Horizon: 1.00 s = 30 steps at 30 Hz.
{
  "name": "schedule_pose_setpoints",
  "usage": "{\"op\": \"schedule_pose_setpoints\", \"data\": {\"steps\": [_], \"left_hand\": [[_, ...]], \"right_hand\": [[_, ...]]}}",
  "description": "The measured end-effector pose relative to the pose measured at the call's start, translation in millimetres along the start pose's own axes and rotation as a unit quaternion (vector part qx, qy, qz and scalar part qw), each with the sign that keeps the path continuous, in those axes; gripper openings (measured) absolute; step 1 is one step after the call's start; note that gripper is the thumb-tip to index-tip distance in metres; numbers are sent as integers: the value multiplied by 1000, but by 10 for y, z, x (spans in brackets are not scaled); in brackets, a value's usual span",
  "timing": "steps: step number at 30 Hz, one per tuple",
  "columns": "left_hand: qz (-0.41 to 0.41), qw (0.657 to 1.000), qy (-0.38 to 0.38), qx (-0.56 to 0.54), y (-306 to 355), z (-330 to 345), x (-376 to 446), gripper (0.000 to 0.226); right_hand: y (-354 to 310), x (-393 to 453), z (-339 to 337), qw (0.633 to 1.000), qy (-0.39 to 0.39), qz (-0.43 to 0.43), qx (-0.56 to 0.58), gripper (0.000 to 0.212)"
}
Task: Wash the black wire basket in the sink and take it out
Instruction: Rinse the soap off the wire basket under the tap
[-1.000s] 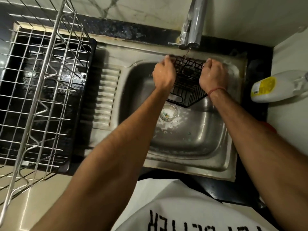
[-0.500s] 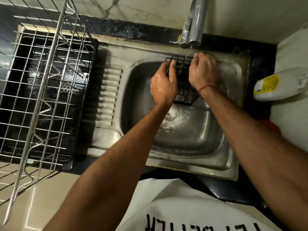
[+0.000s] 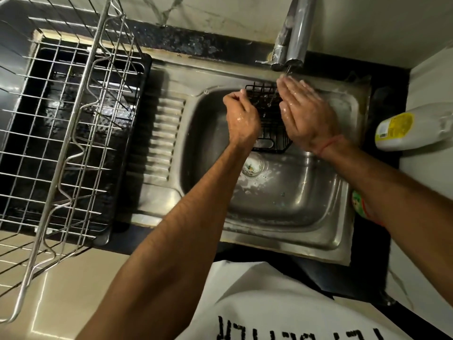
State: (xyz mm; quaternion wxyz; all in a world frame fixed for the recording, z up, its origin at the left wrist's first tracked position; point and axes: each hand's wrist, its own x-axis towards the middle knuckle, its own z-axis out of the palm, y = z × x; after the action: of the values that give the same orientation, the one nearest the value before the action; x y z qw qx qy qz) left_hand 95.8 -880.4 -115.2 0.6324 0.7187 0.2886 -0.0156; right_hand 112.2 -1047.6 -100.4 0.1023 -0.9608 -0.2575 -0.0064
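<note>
The black wire basket (image 3: 270,119) is held upright in the steel sink (image 3: 294,200), under a thin stream from the tap (image 3: 293,33). My left hand (image 3: 241,119) grips the basket's left rim with curled fingers. My right hand (image 3: 306,114) lies flat against the basket's right side, fingers straight and wet. Both hands hide much of the basket; its lower corner shows above the drain (image 3: 252,166).
A steel wire dish rack (image 3: 73,133) stands over a black drip tray (image 3: 127,153) on the left. A white bottle with a yellow label (image 3: 414,128) lies on the counter at right. A green and red item (image 3: 360,204) peeks out beside my right forearm.
My right hand has opened from a grip on the basket's top to a flat palm along its right side. My left hand has shifted to the left rim. The basket has turned narrower.
</note>
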Motion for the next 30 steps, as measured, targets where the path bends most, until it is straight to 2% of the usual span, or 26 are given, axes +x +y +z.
{"op": "schedule_pose_setpoints", "data": {"steps": [5,8,10,12,14,17,19,21,23,25,26,28,30], "left_hand": [[-22,998,-58,-13,24,-134,9,40],[-45,995,-87,-17,10,-196,4,36],[-38,994,-100,-16,101,-249,-55,29],[-1,993,-114,27,201,-295,-148,24],[44,990,-122,59,210,-321,-195,22],[87,988,-122,45,114,-358,-194,19],[96,991,-91,-12,27,-417,-187,19],[82,993,-72,-47,-84,-537,-154,41],[54,988,-142,26,-230,-681,-70,89],[57,949,-244,189,-353,-805,49,136],[78,925,-264,264,-398,-830,116,147],[118,899,-227,355,-432,-762,244,142],[132,892,-156,403,-398,-629,352,112]], "right_hand": [[-175,138,25,996,-51,32,58,56],[-131,283,-28,992,-70,77,72,53],[-149,360,-32,985,-44,109,127,48],[-151,425,12,963,-7,174,206,40],[-134,461,89,946,5,222,238,36],[-154,482,146,929,-10,237,283,41],[-144,514,161,920,-20,239,311,42],[-96,560,184,907,-38,237,346,45],[-46,595,195,882,-48,246,400,43],[43,653,276,846,-52,273,455,39],[112,682,358,835,-56,281,470,39],[235,735,522,829,-57,271,485,41],[60,757,356,850,-55,261,455,43]]}}
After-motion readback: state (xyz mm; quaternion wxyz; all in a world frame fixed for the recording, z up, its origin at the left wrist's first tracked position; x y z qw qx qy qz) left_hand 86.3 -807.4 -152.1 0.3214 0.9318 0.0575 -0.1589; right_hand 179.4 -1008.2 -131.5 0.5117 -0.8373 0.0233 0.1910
